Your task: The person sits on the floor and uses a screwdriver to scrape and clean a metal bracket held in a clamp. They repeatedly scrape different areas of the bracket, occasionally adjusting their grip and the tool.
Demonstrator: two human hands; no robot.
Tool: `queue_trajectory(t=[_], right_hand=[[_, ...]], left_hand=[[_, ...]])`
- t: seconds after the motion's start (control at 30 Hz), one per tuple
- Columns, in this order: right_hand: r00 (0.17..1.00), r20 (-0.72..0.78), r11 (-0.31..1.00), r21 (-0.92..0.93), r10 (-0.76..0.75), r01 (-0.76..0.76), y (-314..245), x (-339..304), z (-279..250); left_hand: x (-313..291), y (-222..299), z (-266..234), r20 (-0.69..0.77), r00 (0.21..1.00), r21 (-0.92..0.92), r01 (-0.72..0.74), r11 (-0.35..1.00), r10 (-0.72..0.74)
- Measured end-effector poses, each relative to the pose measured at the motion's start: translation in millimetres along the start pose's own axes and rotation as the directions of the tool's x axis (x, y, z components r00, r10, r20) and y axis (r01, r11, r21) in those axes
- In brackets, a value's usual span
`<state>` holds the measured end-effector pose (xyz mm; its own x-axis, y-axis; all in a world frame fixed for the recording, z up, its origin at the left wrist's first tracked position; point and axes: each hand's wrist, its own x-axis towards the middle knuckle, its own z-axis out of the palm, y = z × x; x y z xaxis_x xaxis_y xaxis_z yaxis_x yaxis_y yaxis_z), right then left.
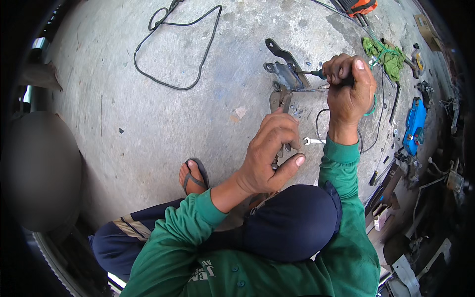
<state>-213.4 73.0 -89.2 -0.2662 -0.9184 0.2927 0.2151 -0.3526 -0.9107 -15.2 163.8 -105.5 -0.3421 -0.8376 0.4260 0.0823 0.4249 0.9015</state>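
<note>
My left hand [271, 151] is curled over a pair of locking pliers [280, 100], its thumb sticking out to the side. The pliers' jaws meet the near end of a small dark metal bracket [285, 76] on the concrete floor. A longer flat metal arm with a hole [280, 51] slants up along the bracket's far side. My right hand [350, 91] is closed round a green-handled screwdriver [318, 74], whose thin shaft points left with its tip at the bracket. Much of the handle is hidden in my fist. Below that hand lies an open-ended wrench [312, 141].
A black cable [199, 74] loops over the floor at the far left. On the right lie a green cloth [391, 62], a blue tool case [413, 126], an orange tool [362, 6] and several scattered metal parts. My sandalled foot [194, 177] rests left of the pliers.
</note>
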Motion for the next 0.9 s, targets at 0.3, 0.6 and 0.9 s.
queue_trajectory(t=[0.3, 0.6, 0.9], right_hand=[[0.998, -0.018, 0.998, -0.033, -0.055, 0.054, -5.4, -2.4, 2.2], [0.994, -0.023, 0.994, -0.020, -0.109, 0.108, -1.8, 3.2, -3.4], [0.992, -0.074, 0.989, 0.094, -0.104, 0.111, -3.8, 4.0, -10.1]], left_hand=[[8.8, 0.2, -4.0, 0.034, 0.999, -0.003, 0.021, 1.000, -0.021], [15.8, 1.3, -6.5, 0.027, 1.000, -0.002, 0.007, 1.000, -0.007], [26.1, 1.6, -5.6, -0.006, 0.996, -0.057, 0.086, 0.995, -0.087]])
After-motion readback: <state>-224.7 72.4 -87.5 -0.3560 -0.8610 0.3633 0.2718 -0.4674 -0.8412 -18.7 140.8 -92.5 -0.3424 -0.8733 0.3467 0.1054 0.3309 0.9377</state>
